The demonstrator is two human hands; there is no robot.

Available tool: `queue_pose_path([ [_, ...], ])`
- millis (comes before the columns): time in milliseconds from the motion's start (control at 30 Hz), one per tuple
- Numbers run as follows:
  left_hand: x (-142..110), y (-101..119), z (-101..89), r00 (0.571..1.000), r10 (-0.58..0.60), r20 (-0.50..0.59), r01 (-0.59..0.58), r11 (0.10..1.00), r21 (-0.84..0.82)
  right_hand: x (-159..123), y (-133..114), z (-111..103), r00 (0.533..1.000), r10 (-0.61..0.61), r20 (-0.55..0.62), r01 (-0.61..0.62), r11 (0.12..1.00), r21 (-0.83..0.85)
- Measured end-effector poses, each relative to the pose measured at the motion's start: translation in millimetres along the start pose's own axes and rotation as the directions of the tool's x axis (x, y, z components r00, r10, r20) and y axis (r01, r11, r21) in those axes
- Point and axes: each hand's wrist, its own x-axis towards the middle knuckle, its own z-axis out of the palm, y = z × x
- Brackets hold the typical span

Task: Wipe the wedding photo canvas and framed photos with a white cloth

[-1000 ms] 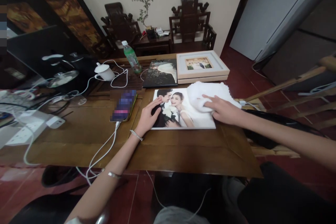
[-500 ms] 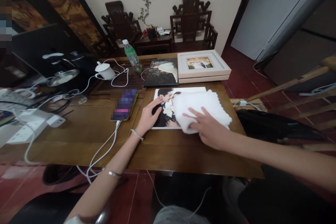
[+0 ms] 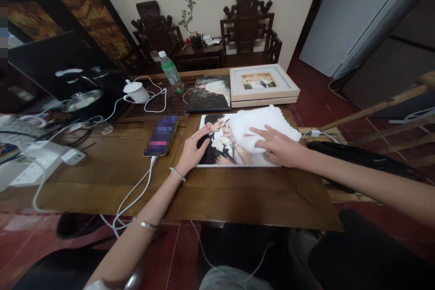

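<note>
A white-edged photo panel (image 3: pixel 220 149) showing a couple lies flat on the wooden table. On its left edge rests my left hand (image 3: pixel 194 147), fingers stretched out and holding nothing. My right hand (image 3: pixel 277 145) grips a folded, fluffy white cloth (image 3: pixel 260 122) with its fingers spread over the top. The cloth lies on the right upper part of the panel and covers much of it there.
Behind the panel are a dark photo album (image 3: pixel 209 95) and a stacked pale picture frame (image 3: pixel 287 86). A charging phone (image 3: pixel 161 136), white lidded cup (image 3: pixel 136 92), green bottle (image 3: pixel 172 74) and power strip (image 3: pixel 37 163) with cables stand to the left.
My right hand has slid the cloth up and slightly right across the panel, uncovering more of the picture's lower middle. My left hand stays put.
</note>
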Motion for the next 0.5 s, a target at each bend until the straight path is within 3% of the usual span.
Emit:
queue_pose_path([
  [133,0,0,0.1,1.0,0.006,-0.002,-0.006,1.0,-0.004,-2,0,3,0.999,-0.038,-0.019,0.037,0.998,-0.045],
  [367,0,2,-0.9,1.0,0.003,-0.004,-0.003,1.0,0.006,-13,-41,4,0.999,-0.019,0.044,0.02,0.999,-0.041],
  [500,0,2,-1.1,1.0,0.0,-0.005,0.0,1.0,0.013,-14,-29,0,0.997,-0.057,0.059,0.059,0.998,-0.028],
])
